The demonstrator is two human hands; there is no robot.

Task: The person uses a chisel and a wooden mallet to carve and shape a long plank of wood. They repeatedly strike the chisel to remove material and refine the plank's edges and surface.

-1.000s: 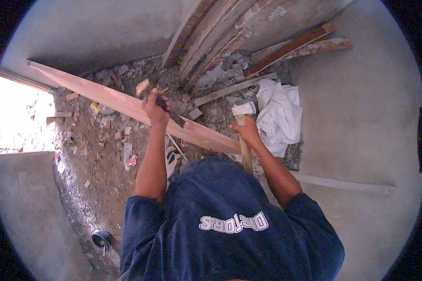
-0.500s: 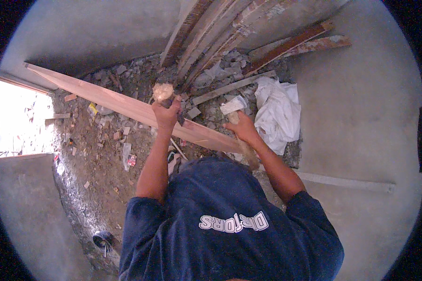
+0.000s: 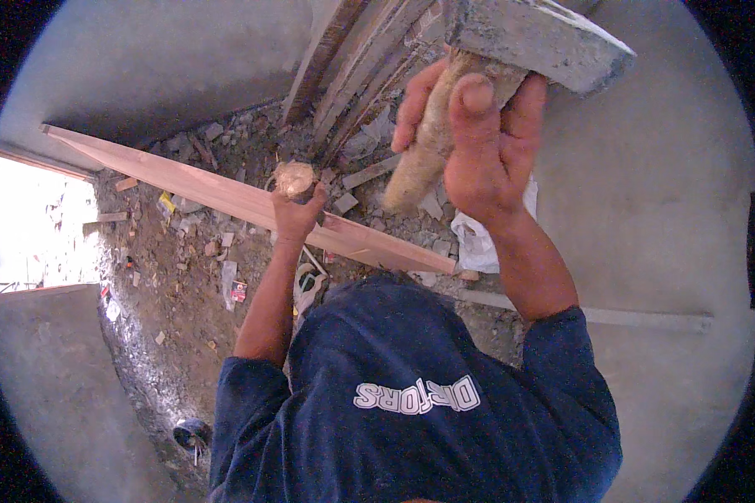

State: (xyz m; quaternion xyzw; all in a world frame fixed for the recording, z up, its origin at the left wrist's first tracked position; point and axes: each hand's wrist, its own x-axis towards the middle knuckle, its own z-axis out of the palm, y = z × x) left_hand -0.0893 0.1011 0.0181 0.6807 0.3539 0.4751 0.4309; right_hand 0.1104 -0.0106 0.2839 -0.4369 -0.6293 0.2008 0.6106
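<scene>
Raised close in front of me, my right hand grips a hammer by its thick wooden handle, near the head. Its grey, block-like head is dusty and runs up to the top edge of the view. My left hand is closed around a short, round wooden handle with a pale, battered end, seen end-on. What lies below that handle is hidden. The hand sits over a long, light-coloured wooden board, which slants from far left to near right.
Several long timbers lean at the back wall. A white sack lies partly behind my right arm. Rubble covers the ground, with a small red packet on it. A dark round container stands at lower left.
My right hand has lifted the hammer from beside the board up and toward the camera. My left hand stays nearly in place, still holding the wooden handle over the board.
</scene>
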